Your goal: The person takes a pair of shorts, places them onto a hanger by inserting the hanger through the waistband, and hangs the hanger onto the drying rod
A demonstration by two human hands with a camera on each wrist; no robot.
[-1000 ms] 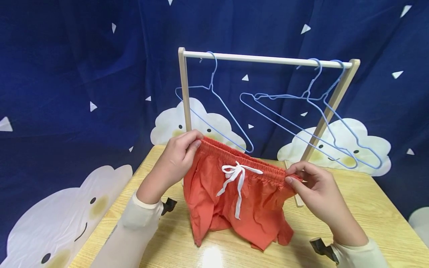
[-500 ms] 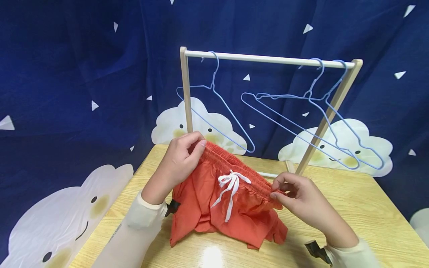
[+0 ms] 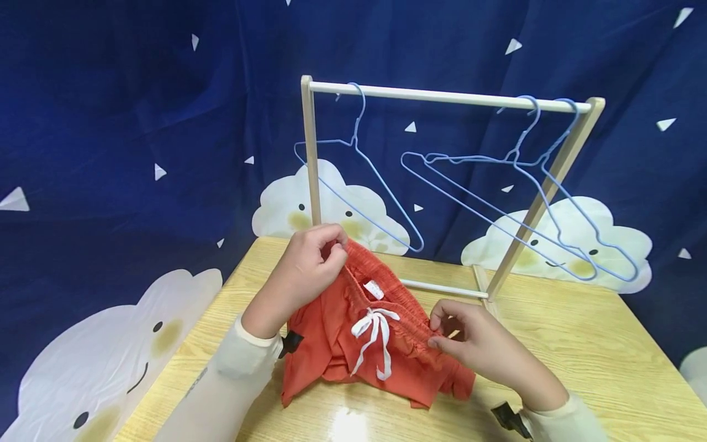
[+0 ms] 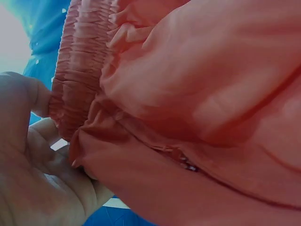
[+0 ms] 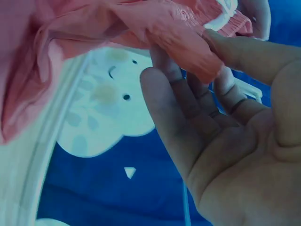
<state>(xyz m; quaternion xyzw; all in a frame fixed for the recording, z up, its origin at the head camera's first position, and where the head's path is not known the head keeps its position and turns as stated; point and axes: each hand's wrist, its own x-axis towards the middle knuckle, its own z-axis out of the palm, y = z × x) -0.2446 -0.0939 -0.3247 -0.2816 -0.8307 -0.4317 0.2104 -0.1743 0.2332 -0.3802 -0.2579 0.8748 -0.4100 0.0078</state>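
Observation:
Orange shorts (image 3: 337, 344) with a white drawstring (image 3: 371, 334) lie partly slumped on the wooden table (image 3: 596, 368). My left hand (image 3: 312, 264) pinches the elastic waistband (image 4: 80, 66) at its left end, raised above the table. My right hand (image 3: 469, 344) pinches the waistband's right end (image 5: 188, 44) between thumb and fingers, low near the table. A white label (image 3: 374, 289) shows inside the waistband. In the left wrist view the orange cloth (image 4: 202, 117) fills most of the frame.
A small wooden clothes rack (image 3: 442, 96) stands at the back of the table with three blue wire hangers (image 3: 364, 178) on its bar. A dark blue curtain (image 3: 138, 123) with white clouds hangs behind. Black wrist straps (image 3: 289, 342) show at both cuffs.
Both hands have lowered the shorts toward the table and come closer together. The waistband has slackened and folded, and the legs now bunch on the tabletop.

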